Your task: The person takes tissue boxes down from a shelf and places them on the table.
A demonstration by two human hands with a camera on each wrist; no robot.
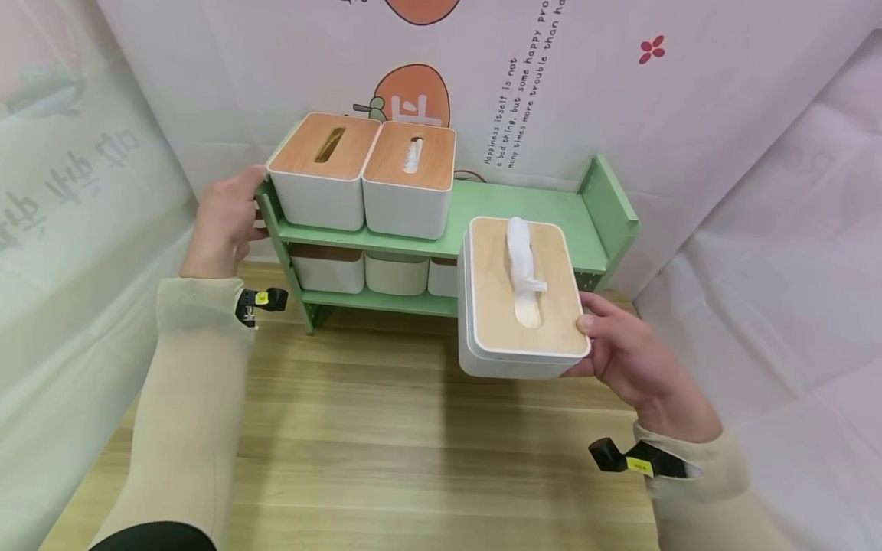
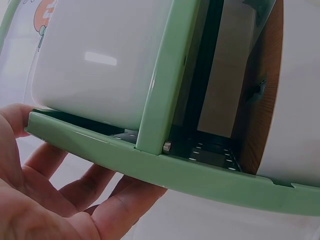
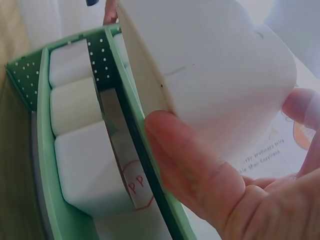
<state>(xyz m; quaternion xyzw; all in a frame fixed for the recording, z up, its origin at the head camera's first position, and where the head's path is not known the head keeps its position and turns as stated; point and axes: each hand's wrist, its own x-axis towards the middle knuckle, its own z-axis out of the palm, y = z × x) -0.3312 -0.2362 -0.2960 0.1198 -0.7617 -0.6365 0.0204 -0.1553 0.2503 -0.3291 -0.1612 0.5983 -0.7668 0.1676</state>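
Observation:
My right hand (image 1: 630, 348) grips a white tissue box (image 1: 465, 337) with a wooden lid by its right side, in front of the green shelf (image 1: 524, 203). A white tissue (image 1: 520, 249) sticks out of the lid's slot. In the right wrist view, the fingers (image 3: 195, 165) and thumb hold the box's white walls (image 3: 220, 75). My left hand (image 1: 227, 218) holds the shelf's left side panel (image 2: 100, 145) at its upper edge. Beside it, two more tissue boxes with wooden lids, a left one (image 1: 317, 195) and a right one (image 1: 406, 207), stand together on the top tier.
The lower tier holds a white box (image 1: 327, 272), a cream bin (image 1: 396, 274) and another white box (image 1: 443, 277), partly hidden by the held box. A raised panel (image 1: 609, 207) ends the shelf at right. Printed white sheeting (image 1: 586, 99) hangs behind; wooden floor (image 1: 386, 428) lies in front.

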